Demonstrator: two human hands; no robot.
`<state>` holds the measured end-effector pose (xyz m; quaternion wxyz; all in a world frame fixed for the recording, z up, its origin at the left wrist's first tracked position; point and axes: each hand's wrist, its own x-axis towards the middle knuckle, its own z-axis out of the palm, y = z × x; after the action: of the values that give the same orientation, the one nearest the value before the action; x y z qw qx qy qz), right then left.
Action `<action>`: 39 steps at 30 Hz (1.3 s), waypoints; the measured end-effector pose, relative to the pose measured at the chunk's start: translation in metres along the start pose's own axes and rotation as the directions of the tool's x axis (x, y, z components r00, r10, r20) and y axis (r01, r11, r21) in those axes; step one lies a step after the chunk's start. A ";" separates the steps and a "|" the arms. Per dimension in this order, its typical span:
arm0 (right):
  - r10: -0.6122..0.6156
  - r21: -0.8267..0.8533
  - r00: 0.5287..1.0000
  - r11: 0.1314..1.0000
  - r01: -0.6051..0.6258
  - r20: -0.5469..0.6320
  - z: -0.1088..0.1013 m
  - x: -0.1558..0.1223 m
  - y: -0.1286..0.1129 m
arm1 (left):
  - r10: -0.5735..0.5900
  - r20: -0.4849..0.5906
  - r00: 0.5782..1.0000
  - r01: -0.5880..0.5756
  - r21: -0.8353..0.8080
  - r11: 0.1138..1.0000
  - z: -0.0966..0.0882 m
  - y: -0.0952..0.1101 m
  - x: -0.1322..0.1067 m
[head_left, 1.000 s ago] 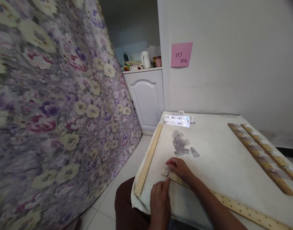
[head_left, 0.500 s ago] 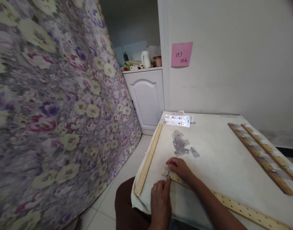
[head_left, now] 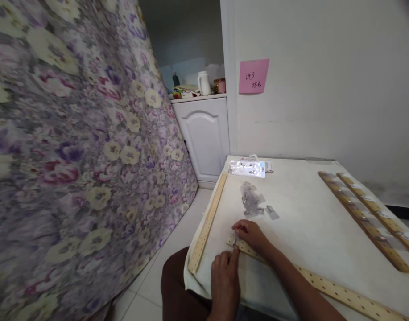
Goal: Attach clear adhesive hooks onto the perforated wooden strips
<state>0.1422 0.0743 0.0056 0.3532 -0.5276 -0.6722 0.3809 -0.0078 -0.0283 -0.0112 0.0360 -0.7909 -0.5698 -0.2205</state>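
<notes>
A pale perforated wooden strip (head_left: 324, 287) runs across the near part of the table, partly covered by my right forearm. Near its left end sits a small shiny metal clip (head_left: 234, 241). My left hand (head_left: 224, 274) touches the strip's near edge beside the clip with its index fingertip; the other fingers are curled. Just beyond the clip, my right hand (head_left: 249, 234) is closed in a pinch, and what lies between its fingertips is too small to make out. Farther back is a pile of clips with clear plastic tabs (head_left: 251, 200), and one loose clip (head_left: 271, 212) lies beside it.
A second perforated strip (head_left: 207, 227) lies along the table's left edge. Two strips fitted with clips (head_left: 365, 218) lie at the right. Packaged clips (head_left: 247, 168) rest at the back. A floral curtain (head_left: 90, 156) hangs on the left, near a white cabinet (head_left: 206, 133).
Almost nothing differs. My left hand and the strip's left end have shifted very slightly to the right; the right hand holds its place.
</notes>
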 end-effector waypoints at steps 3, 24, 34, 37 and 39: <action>-0.001 0.000 1.000 1.000 0.001 0.004 0.000 0.000 0.001 | -0.009 0.021 1.000 0.009 0.000 1.000 0.000 0.001 0.001; 0.063 -0.003 0.998 0.998 -0.063 0.026 -0.001 -0.003 -0.003 | -0.034 0.070 0.997 0.036 -0.025 0.999 0.000 0.002 0.003; 0.050 0.093 0.998 0.994 -0.052 0.024 0.001 -0.003 0.006 | -0.054 0.067 0.996 0.054 0.001 0.999 -0.007 0.005 0.004; 0.044 0.119 0.998 0.992 -0.050 0.054 -0.005 -0.004 0.007 | -0.059 0.048 0.997 0.058 0.008 0.998 -0.010 0.006 0.004; 0.064 0.115 0.997 0.991 -0.067 0.036 -0.012 -0.010 0.007 | -0.062 0.050 0.997 0.062 0.005 0.998 -0.012 0.006 0.004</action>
<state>0.1583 0.0675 0.0041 0.3597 -0.5218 -0.6369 0.4391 -0.0047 -0.0304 0.0023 0.0159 -0.7780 -0.5952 -0.2005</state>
